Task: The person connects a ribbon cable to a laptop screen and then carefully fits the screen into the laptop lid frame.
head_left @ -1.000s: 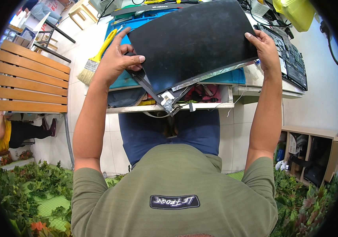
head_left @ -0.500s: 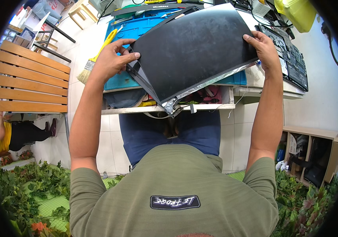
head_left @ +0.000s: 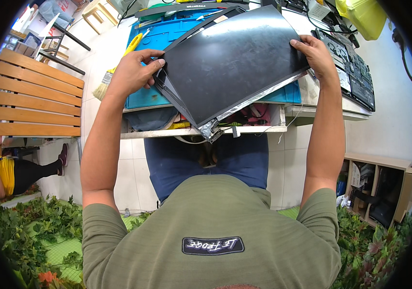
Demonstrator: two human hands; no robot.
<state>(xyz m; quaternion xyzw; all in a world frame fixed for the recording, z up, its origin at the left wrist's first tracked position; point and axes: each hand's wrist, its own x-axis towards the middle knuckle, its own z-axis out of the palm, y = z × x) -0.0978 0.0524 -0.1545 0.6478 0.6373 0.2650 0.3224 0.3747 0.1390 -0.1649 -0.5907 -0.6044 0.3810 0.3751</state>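
A black laptop screen panel [head_left: 235, 67] lies tilted across the bench, its surface shiny with smudges. My left hand [head_left: 139, 72] pinches its left edge between thumb and fingers. At the upper right edge, my right hand [head_left: 316, 54] grips the panel, thumb on the front face and fingers curled behind. Under the panel shows the laptop lid [head_left: 259, 98], with a silvery foil strip along its near side. Its dark frame sticks out at the left and far side. The near corner, with a hinge and cable [head_left: 209, 131], overhangs the open drawer.
A blue work mat [head_left: 141, 98] lies beneath. A yellow-handled brush [head_left: 132, 45] is by my left hand. An opened laptop base [head_left: 355, 72] sits at the right. The drawer [head_left: 259, 129] holds cloth-like items. A slatted wooden bench [head_left: 37, 96] and another person [head_left: 6, 176] are at far left.
The panel has shifted slightly left and its tilt has changed, with a brighter reflection at its far edge. Both hands have moved a little left with it, still gripping.
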